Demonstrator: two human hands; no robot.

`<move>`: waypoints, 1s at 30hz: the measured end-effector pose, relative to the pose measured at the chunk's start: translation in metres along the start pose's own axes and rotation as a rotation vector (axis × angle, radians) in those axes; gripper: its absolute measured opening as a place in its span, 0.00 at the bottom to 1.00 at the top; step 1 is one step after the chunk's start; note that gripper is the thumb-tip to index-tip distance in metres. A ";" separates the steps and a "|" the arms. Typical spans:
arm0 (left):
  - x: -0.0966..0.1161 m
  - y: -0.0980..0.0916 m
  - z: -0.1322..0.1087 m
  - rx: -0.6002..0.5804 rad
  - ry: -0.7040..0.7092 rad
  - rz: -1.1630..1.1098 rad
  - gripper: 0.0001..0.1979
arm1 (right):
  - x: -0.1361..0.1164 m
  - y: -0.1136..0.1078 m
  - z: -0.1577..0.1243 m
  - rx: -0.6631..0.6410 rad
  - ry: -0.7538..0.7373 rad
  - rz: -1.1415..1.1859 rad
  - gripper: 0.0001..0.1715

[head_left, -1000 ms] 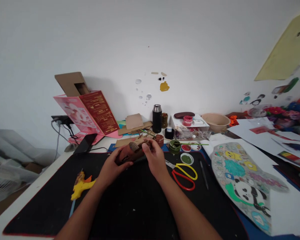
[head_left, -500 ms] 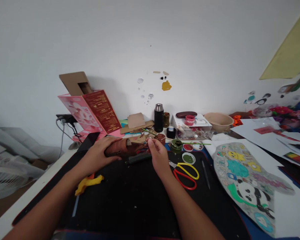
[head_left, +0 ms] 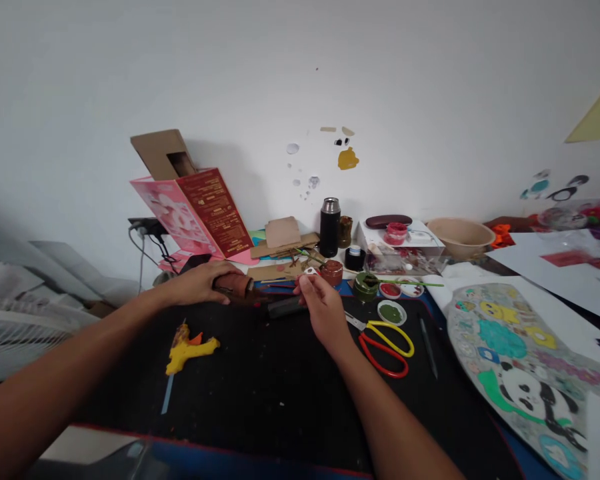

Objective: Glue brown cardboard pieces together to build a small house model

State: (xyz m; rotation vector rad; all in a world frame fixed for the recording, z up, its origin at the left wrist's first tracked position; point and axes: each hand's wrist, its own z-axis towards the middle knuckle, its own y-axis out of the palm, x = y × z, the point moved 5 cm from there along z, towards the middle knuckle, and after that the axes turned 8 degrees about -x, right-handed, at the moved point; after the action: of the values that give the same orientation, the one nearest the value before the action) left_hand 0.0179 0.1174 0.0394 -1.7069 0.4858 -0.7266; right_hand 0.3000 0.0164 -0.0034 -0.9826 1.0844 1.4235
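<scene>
My left hand (head_left: 211, 283) is wrapped round a brown cylindrical piece (head_left: 234, 285), held just above the back part of the black mat. Its lower end is dark and blurred. My right hand (head_left: 323, 308) is to the right of it, thumb and fingertips pinched together; whatever lies between them is too small to name. A dark bar-shaped object (head_left: 286, 307) is between the hands, close to the right fingertips. Scissors (head_left: 380, 340) with one yellow and one red handle lie beside my right wrist. Nearer to me on the left rests a yellow hot glue gun (head_left: 183, 353) with a blue stick.
Behind the hands are cardboard pieces (head_left: 283, 232), a black flask (head_left: 330, 230), and paint jars in brown (head_left: 332, 273) and green (head_left: 366, 288). A green-paint lid (head_left: 392, 313) and a dark pen (head_left: 428, 347) lie right. A painted panda board (head_left: 520, 373) covers the far right.
My left hand has drawn left with the brown piece, widening the gap to my right hand. My right hand keeps its pinch. The view has turned left, uncovering the whole glue gun.
</scene>
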 end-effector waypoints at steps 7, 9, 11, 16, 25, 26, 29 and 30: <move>-0.013 0.015 0.005 -0.027 0.066 0.277 0.29 | 0.003 0.008 -0.005 -0.095 0.001 -0.182 0.25; -0.010 0.017 0.003 -0.029 0.079 0.318 0.29 | 0.001 0.010 -0.007 -0.116 -0.012 -0.253 0.22; -0.007 0.017 0.001 -0.026 0.091 0.342 0.30 | -0.002 0.012 -0.008 -0.134 -0.026 -0.323 0.20; -0.001 0.017 0.003 -0.016 0.117 0.435 0.27 | -0.004 0.016 -0.010 -0.164 -0.042 -0.418 0.18; -0.006 0.018 0.014 -0.019 0.086 0.478 0.23 | 0.002 0.021 -0.011 -0.220 -0.026 -0.512 0.18; -0.009 0.020 0.013 -0.016 0.064 0.470 0.26 | 0.002 0.021 -0.011 -0.223 -0.029 -0.519 0.18; -0.016 0.021 0.006 0.040 -0.002 0.429 0.34 | 0.003 0.022 -0.011 -0.230 -0.036 -0.527 0.17; -0.017 0.019 0.003 0.072 -0.017 0.413 0.34 | 0.004 0.022 -0.011 -0.229 -0.038 -0.525 0.16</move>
State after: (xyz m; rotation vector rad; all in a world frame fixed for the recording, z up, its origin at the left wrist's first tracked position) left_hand 0.0086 0.1263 0.0166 -1.4799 0.7632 -0.4243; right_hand 0.2784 0.0058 -0.0074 -1.2859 0.5788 1.1363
